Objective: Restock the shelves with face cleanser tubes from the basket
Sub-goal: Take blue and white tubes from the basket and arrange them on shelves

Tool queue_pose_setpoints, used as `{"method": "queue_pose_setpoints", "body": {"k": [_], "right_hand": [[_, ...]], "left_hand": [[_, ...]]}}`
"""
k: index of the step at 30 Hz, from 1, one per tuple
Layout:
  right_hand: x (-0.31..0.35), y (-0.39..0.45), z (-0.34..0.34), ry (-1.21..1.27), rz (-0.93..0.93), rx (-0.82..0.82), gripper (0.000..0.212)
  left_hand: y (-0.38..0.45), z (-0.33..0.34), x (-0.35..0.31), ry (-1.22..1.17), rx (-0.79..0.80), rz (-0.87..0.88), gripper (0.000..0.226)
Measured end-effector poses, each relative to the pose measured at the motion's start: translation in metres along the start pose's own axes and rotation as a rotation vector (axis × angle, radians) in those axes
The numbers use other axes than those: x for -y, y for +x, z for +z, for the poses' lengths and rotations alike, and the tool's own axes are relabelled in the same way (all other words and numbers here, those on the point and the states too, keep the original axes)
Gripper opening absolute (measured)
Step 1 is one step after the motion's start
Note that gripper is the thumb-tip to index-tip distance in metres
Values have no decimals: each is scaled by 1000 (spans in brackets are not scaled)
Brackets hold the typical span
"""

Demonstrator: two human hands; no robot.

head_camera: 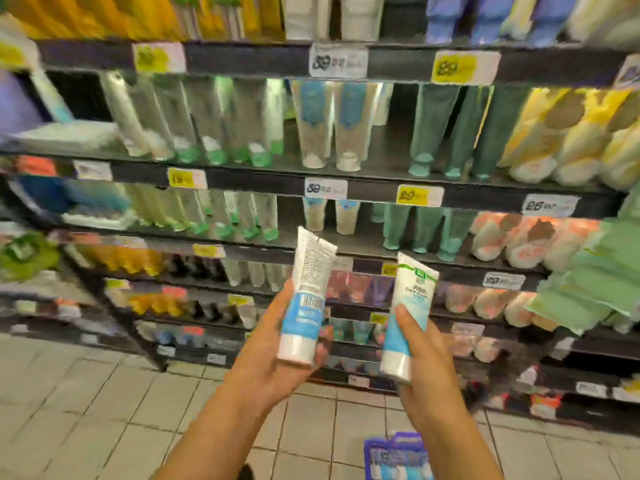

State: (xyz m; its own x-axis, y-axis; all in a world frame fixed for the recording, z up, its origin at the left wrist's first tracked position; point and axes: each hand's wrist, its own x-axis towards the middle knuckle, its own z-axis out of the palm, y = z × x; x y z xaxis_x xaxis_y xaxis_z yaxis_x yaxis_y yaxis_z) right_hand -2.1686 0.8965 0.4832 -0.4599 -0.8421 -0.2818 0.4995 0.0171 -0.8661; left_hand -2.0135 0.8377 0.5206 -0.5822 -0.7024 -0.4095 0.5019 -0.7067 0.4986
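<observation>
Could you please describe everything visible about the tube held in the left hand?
The left tube looks like soft plastic, white above and blue below, with a broad white cap at the bottom. Its back faces the camera, showing fine print and a barcode. It stands cap-down, crimped end tilted slightly right, in front of the shelves. The left hand grips its lower part, thumb along the left edge, fingers curled behind the cap. Nothing else touches it.

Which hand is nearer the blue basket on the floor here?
The right hand. It holds a tube almost directly above the blue basket, which sits at the bottom edge of the frame. The left hand grips another tube further to the left of the basket.
</observation>
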Motion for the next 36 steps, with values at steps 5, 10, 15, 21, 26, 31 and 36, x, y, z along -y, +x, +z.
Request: {"method": "queue_pose_setpoints", "body": {"k": [5,10,15,21,26,31,36], "right_hand": [[3,-9,58,6,-6,185,40],[-2,-18,115,-16,0,294,49],[-8,-26,177,-46,-11,369,53],[-21,-32,263,-109,-105,389,49],[-22,-29,347,-145,-199,397,46],[-6,-22,421,-60,-243,484,39],[27,-8,485,-90,-345,582,39]], "left_hand": [[-43,-17,-38,72,-41,176,55],[-71,-34,-79,149,-193,353,44],[-97,-64,-128,167,-167,461,34],[-116,-106,-211,318,-134,620,43],[-133,-136,-297,484,-68,692,54],[-149,-137,-384,612,-5,736,62],[-156,-116,-465,678,63,842,57]]}}
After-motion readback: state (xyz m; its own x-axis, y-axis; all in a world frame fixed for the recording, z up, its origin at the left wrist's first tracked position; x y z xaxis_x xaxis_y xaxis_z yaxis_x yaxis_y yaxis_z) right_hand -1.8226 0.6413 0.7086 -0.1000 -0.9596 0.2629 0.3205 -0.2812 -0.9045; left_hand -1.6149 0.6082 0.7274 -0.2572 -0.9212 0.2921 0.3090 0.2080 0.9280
